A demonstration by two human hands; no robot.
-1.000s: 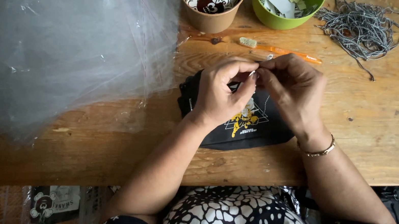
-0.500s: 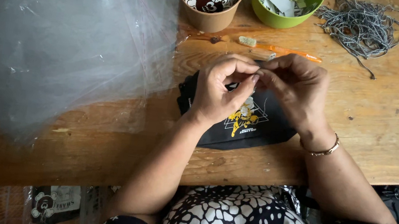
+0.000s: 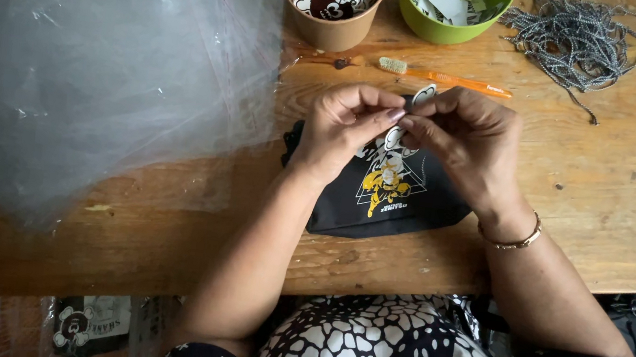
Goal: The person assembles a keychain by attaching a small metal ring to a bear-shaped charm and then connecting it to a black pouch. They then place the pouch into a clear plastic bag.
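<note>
A black cloth pouch (image 3: pixel 380 203) with a yellow and white printed figure lies flat on the wooden table (image 3: pixel 626 203) in front of me. Above it, my left hand (image 3: pixel 345 129) and my right hand (image 3: pixel 466 141) meet fingertip to fingertip. Between them they pinch a small white tag (image 3: pixel 420 98) with a dark mark; it sticks up just past my right fingers. Any string on the tag is hidden by my fingers.
A brown paper cup (image 3: pixel 333 0) of white tags and a green bowl (image 3: pixel 451 8) of paper slips stand at the far edge. An orange toothbrush (image 3: pixel 446 77) lies behind my hands. Grey cords (image 3: pixel 578 37) are heaped far right. Clear plastic bags (image 3: pixel 87 66) cover the left.
Both hands stay together over the pouch, shifting slightly as the fingers work the small tag. The pouch and the other things have not moved.
</note>
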